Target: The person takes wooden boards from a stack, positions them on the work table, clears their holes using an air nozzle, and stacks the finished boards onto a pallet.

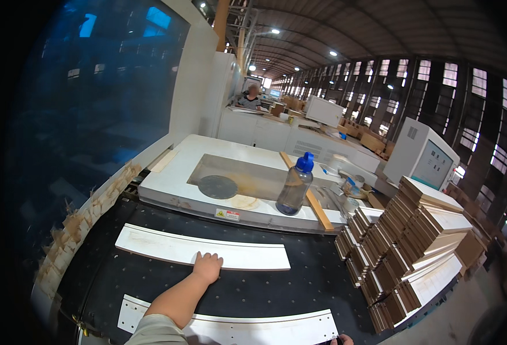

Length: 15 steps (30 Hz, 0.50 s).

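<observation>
A long white board (253, 256) with a slight curve lies on the black dotted table. My left hand (207, 268) reaches over its near edge, fingers bent and closed on the board around its middle. Closer to me lies a second white panel (265, 328), with small dark holes near its ends; my left forearm crosses above it. My right hand (343, 341) is only partly visible at the bottom edge, beside this panel's right end. Its fingers are closed around something small and dark that I cannot make out.
Tall stacks of white-faced brown boards (406, 253) stand at the right. Behind the table, a white machine bed (176, 172) carries a blue-capped water bottle (295, 187) and a wooden strip (319, 211). A blue-tinted machine window (104, 86) rises at left. Another person (250, 99) sits far back.
</observation>
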Available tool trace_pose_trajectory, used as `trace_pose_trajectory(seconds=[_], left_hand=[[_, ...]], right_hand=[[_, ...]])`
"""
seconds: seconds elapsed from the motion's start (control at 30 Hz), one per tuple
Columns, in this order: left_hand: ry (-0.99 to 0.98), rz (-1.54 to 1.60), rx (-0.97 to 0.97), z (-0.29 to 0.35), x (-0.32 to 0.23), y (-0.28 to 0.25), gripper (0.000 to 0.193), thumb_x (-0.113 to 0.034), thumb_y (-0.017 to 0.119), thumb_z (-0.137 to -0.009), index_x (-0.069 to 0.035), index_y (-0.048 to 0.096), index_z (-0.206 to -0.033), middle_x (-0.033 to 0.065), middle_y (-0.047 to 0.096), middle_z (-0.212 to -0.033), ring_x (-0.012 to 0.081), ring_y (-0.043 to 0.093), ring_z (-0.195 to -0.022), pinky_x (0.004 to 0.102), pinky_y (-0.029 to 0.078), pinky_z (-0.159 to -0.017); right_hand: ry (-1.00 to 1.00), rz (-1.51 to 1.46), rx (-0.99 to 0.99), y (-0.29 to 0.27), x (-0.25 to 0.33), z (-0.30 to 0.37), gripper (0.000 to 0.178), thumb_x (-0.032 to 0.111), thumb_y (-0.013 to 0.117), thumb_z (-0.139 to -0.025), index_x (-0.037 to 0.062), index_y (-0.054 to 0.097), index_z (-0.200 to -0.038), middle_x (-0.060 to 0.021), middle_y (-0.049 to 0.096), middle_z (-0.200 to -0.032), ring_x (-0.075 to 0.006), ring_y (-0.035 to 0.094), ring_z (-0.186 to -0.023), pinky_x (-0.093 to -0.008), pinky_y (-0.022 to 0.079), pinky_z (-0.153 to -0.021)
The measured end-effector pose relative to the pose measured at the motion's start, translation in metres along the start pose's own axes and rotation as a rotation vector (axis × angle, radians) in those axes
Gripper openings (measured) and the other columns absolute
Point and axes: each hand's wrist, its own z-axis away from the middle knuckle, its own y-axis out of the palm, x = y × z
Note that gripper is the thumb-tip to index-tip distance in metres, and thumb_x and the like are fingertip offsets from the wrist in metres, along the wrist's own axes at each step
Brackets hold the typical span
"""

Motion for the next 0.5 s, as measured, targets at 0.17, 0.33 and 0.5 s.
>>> trace_pose_trajectory(seconds=[0.17, 0.33, 0.5], left_hand=[[-0.172, 0.119, -0.082, -0.011, 0.013, 0.019, 0.023, -0.015, 0.049, -0.083, -0.01, 0.063, -0.101, 0.007, 0.059, -0.108, 0.0259, 0.054, -0.104, 0.0454, 0.043, -0.087], [-0.189, 0.154, -0.077, 0.002, -0.002, 0.04, 0.067, -0.024, 0.075, -0.07, -0.007, 0.046, -0.128, 0.0113, 0.043, -0.133, 0.0292, 0.034, -0.128, 0.0545, 0.02, -0.109], [-0.11, 0.189, -0.217, 0.003, 0.004, 0.051, 0.045, -0.016, 0.067, -0.073, -0.007, 0.055, -0.115, 0.0116, 0.049, -0.123, 0.0294, 0.037, -0.124, 0.0538, 0.02, -0.109]], right_hand=[[-0.065, 0.059, -0.022, 0.003, 0.006, -0.008, 0.038, 0.02, 0.061, -0.084, -0.0014, 0.054, -0.115, -0.0215, 0.055, -0.109, -0.0342, 0.052, -0.102, -0.0405, 0.04, -0.091], [-0.186, -0.185, -0.11, 0.01, 0.0, -0.06, 0.038, 0.008, 0.059, -0.085, -0.0006, 0.048, -0.12, -0.0086, 0.058, -0.083, -0.019, 0.058, -0.071, -0.032, 0.05, -0.07], [-0.244, -0.411, -0.125, -0.08, 0.175, -0.167, 0.053, 0.019, 0.058, -0.089, 0.001, 0.037, -0.134, -0.0045, 0.055, -0.075, -0.0134, 0.051, -0.067, -0.0286, 0.046, -0.065]])
